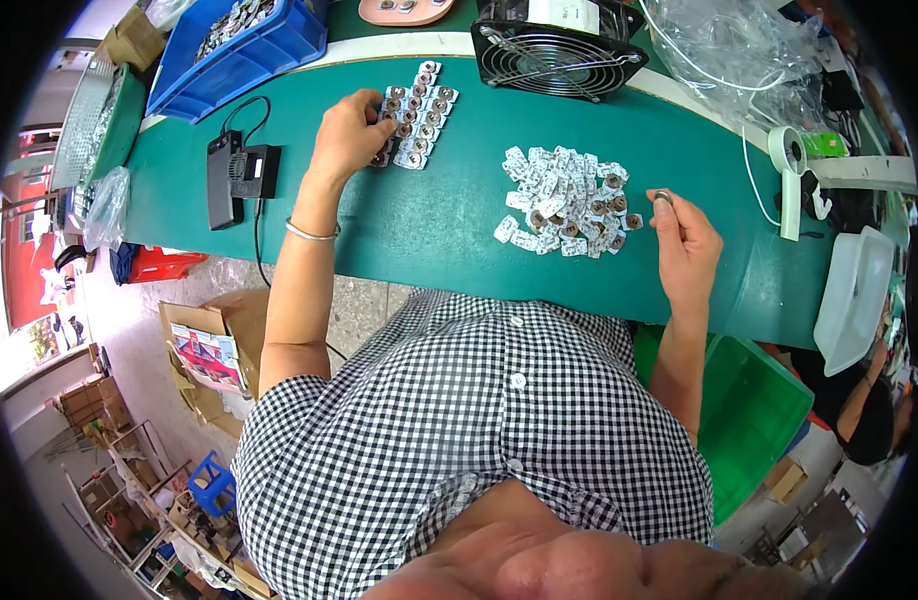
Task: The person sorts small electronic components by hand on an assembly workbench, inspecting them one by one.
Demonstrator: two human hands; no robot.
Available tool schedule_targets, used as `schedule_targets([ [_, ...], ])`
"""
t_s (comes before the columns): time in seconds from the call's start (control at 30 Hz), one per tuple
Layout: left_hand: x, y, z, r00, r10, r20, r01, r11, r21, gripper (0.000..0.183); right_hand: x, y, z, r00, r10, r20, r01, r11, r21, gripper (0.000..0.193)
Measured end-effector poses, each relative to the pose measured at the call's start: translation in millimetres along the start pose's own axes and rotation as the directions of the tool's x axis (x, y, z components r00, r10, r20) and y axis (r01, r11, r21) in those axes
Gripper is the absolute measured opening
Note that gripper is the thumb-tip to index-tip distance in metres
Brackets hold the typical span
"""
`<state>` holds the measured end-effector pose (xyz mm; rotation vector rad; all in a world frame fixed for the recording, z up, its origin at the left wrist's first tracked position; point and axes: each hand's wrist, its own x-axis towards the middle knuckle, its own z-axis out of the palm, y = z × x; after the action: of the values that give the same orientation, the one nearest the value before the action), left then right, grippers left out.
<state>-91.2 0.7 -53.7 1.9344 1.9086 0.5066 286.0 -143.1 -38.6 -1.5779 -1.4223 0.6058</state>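
Note:
Small white parts with round brown-grey centres stand in neat rows (416,120) on the green table. My left hand (351,138) is at the left edge of these rows, its fingers closed and pressed together over the nearest parts. What lies between those fingertips is hidden. A loose pile of similar white parts (564,195) lies to the right, some with the brown centre facing up. Just right of the pile, my right hand (689,245) is closed in a pinch. A small round dark metallic piece (662,196) shows between its thumb and forefinger.
A black fan (559,65) stands at the back, beside clear plastic bags (739,60). A blue bin (229,55) of parts is back left. A black power adapter (254,172) with cables lies left. At right are a pale green handheld device (787,175) and a white tray (854,300).

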Motion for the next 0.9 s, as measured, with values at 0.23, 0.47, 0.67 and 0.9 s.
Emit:
schedule_targets([
  [0.23,4,1,-8,0.997,-0.055,0.046,0.055,0.998,-0.002,0.03,1,-6,7,1.0,-0.006,0.029,0.004,0.998,0.066,0.018],
  [0.47,-15,33,-38,0.976,0.207,0.067,-0.062,0.562,-0.825,0.011,-1,5,9,0.999,-0.021,0.031,0.017,0.993,0.12,0.017],
  [0.67,-44,98,-29,0.868,0.49,0.079,0.007,0.147,-0.989,0.034,2,-22,18,0.993,-0.057,0.105,0.036,0.98,0.196,0.017],
  [0.9,-55,127,-21,0.781,0.581,0.229,0.058,0.298,-0.953,0.031,5,-56,15,0.962,-0.012,0.273,-0.099,0.915,0.39,0.018],
])
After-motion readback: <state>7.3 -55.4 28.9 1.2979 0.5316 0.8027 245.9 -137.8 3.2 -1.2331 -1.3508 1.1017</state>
